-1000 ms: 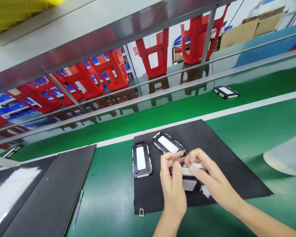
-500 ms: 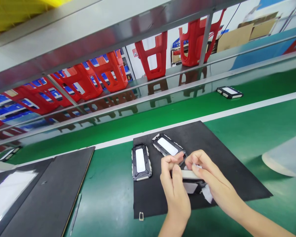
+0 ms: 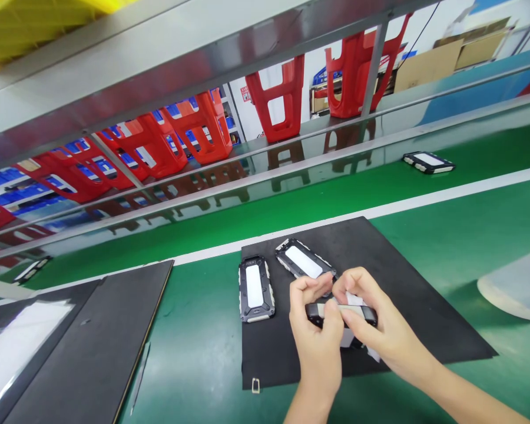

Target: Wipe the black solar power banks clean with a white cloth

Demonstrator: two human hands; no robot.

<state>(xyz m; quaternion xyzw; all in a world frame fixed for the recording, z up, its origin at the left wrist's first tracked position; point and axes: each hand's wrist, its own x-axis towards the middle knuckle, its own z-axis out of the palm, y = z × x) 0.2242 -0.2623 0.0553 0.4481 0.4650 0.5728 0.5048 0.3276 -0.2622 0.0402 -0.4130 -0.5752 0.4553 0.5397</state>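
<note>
Both hands hold a black and light-grey device [image 3: 354,313] above a black mat [image 3: 380,265]. My left hand [image 3: 314,321] grips its left end, the thumb on the light edge. My right hand [image 3: 375,312] is closed round the right end, with a bit of white cloth or paper [image 3: 354,299] between its fingers; more of the white material shows below. The device's underside is mostly hidden. Just left of my hands lies a black device with a white panel [image 3: 255,288]. Another such device [image 3: 304,259] lies tilted behind my left hand, partly covered by it.
A small light frame [image 3: 255,386] lies at the mat's lower left corner. Farther left are a dark board [image 3: 92,335] and white sheets [image 3: 26,335]. More devices lie on the green belt [image 3: 291,206]. A translucent container [image 3: 519,282] stands right; a metal shelf beam [image 3: 159,65] crosses above.
The held device has turned a little, so its edge and black right end show more. The device on the belt at the upper right has shifted right. The whole view has moved slightly.
</note>
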